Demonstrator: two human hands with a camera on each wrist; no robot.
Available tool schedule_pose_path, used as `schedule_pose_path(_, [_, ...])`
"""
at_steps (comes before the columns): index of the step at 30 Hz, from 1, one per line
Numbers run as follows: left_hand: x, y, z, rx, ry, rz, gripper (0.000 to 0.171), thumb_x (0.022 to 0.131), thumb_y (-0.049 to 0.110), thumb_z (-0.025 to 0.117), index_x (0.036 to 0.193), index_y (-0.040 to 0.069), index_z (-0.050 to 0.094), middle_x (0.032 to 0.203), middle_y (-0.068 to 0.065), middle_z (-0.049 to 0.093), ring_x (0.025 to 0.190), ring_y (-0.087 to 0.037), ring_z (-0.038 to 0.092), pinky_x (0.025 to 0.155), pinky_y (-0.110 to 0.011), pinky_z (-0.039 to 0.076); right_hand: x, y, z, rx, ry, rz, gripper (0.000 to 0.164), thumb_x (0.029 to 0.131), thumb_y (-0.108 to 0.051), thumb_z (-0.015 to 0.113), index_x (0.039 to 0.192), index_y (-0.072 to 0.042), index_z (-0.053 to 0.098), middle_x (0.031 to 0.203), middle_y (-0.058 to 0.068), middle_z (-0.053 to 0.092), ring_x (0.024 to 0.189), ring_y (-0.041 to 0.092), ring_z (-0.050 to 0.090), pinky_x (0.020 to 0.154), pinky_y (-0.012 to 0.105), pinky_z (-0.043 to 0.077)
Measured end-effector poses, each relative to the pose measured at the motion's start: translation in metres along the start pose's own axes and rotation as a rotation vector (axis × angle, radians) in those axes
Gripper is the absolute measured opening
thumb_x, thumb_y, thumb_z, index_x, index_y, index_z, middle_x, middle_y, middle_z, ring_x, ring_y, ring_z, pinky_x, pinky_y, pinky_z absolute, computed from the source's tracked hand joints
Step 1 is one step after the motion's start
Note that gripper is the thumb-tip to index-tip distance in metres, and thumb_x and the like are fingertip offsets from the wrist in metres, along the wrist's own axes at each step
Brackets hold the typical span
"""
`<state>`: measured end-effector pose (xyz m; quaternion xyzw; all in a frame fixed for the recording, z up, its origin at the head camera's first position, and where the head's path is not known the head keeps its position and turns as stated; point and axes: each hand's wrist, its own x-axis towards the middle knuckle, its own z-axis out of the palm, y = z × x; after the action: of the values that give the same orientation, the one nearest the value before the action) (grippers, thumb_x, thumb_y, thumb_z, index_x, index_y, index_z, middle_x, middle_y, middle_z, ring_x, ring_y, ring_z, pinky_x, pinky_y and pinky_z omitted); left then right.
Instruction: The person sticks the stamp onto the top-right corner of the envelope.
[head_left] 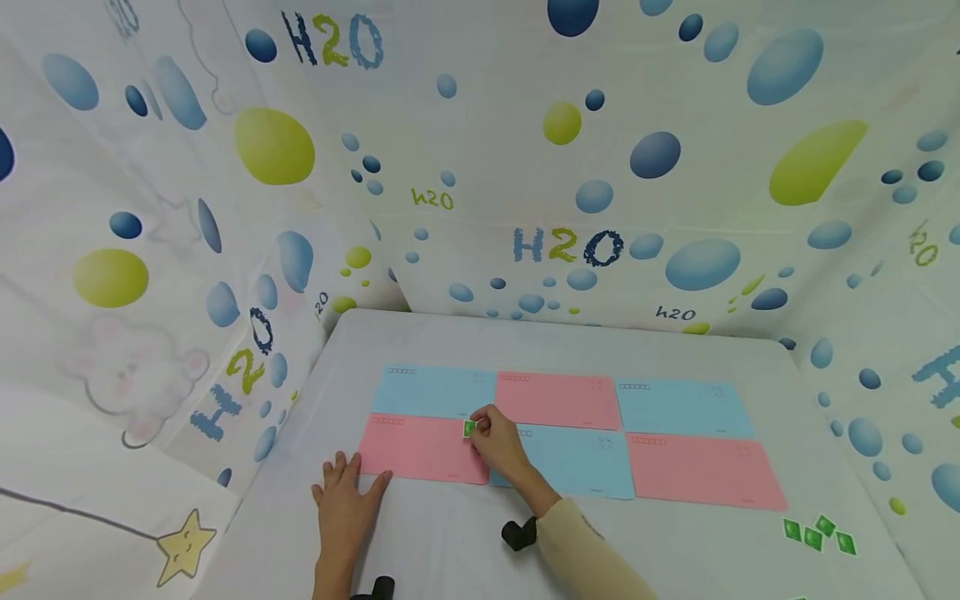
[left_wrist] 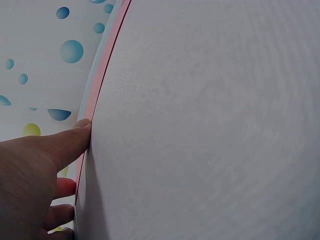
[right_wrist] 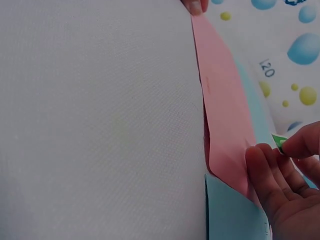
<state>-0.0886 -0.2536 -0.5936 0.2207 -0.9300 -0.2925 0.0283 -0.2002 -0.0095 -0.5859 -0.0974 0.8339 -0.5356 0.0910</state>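
Note:
At the front left lies a pink envelope [head_left: 420,450], printed with a row of small boxes at its upper left. My right hand [head_left: 501,446] pinches a small green stamp [head_left: 468,429] with a pale border between thumb and fingertips, right over this envelope's upper right corner. In the right wrist view the stamp [right_wrist: 280,143] is partly covered by the fingers, and other fingertips rest on the pink paper [right_wrist: 227,110]. My left hand [head_left: 347,504] lies with fingers spread at the envelope's lower left, its thumb [left_wrist: 80,131] at the front edge.
Two rows of blue and pink envelopes alternate across the white table [head_left: 555,337], including a blue envelope [head_left: 577,467] beside the pink one. Several loose green stamps [head_left: 813,537] lie at the front right. Patterned cloth [head_left: 480,150] surrounds the table at the back and sides.

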Motion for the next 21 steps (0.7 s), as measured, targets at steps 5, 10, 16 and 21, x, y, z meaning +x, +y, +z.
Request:
schedule_pose_path(5, [0.0005,-0.0004,0.0005,0.001,-0.006,0.001,0.079,0.089,0.037,0.072,0.146,-0.009,0.042,0.158,-0.037,0.022,0.148,-0.057,0.013,0.117,-0.074,0.002,0.0021,0.0021,0.0025,0.003,-0.008,0.000,0.021,0.093,-0.008,0.055,0.112,-0.007,0.063,0.089,0.002,0.062,0.065,0.008,0.059,0.054,0.021,0.049])
schedule_pose_path(10, [0.0005,0.0004,-0.0001,0.007,-0.013,-0.005,0.079,0.089,0.037,0.071,0.146,-0.009,0.041,0.158,-0.037,0.022,0.148,-0.057,0.013,0.117,-0.074,0.002,0.0037,0.0013,0.0043,0.025,-0.019,-0.007,0.020,0.094,-0.008,0.055,0.112,-0.005,0.062,0.087,0.003,0.062,0.063,0.008,0.060,0.055,0.022,0.051])
schedule_pose_path(16, [-0.0001,0.0013,0.0004,0.000,0.001,-0.006,0.079,0.089,0.037,0.072,0.146,-0.010,0.042,0.158,-0.037,0.023,0.149,-0.057,0.013,0.118,-0.074,0.002,0.0058,0.0016,0.0070,0.040,-0.031,-0.009,0.019,0.096,-0.007,0.055,0.113,-0.004,0.061,0.084,0.003,0.062,0.059,0.009,0.060,0.053,0.022,0.050])
schedule_pose_path(21, [-0.0004,0.0016,0.0011,-0.001,0.010,-0.003,0.079,0.089,0.038,0.072,0.145,-0.010,0.043,0.157,-0.037,0.023,0.148,-0.057,0.014,0.117,-0.074,0.003,0.0076,0.0032,0.0087,0.040,-0.033,-0.006,0.018,0.096,-0.006,0.054,0.113,-0.004,0.061,0.081,0.002,0.063,0.058,0.009,0.060,0.052,0.022,0.049])
